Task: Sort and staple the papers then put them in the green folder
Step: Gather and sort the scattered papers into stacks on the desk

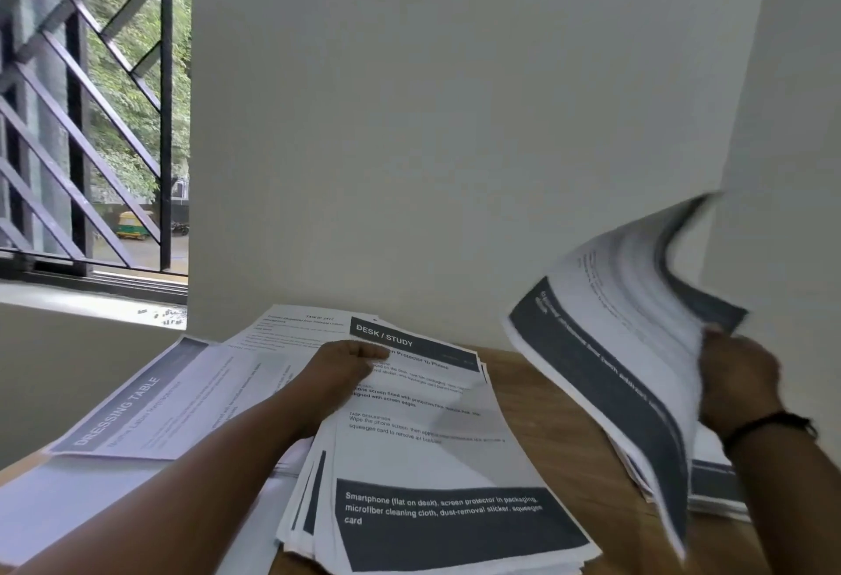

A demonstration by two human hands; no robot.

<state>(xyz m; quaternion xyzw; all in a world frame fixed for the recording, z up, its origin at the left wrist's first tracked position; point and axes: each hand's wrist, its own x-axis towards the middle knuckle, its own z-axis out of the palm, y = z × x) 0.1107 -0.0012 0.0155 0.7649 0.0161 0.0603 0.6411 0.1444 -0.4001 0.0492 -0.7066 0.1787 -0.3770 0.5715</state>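
White walls meet in a corner behind the brown wooden desk [546,429], and a window with a dark diagonal metal grille [91,96] stands at the far left, with green foliage beyond it.

On the desk, directly before me, lies a thick stack of white printed papers [432,483] with dark header and footer bands; the top sheet reads "DESK / STUDY". My left hand [346,363] lies on the upper left part of this stack, fingers curled at the sheet's left edge; whether they pinch the sheet I cannot tell.

To the left, further white sheets are spread loosely, one headed "DRESSING TABLE" [136,410], overlapping others beneath it.

My right hand [732,379], with a dark band at the wrist [769,424], is closed on the edge of a raised bundle of white sheets with dark bands [628,369]. The bundle is tilted, curled and motion-blurred, held above the right side of the desk. Below it, more sheets [714,483] lie flat at the right edge.

The green folder is not seen in this view.
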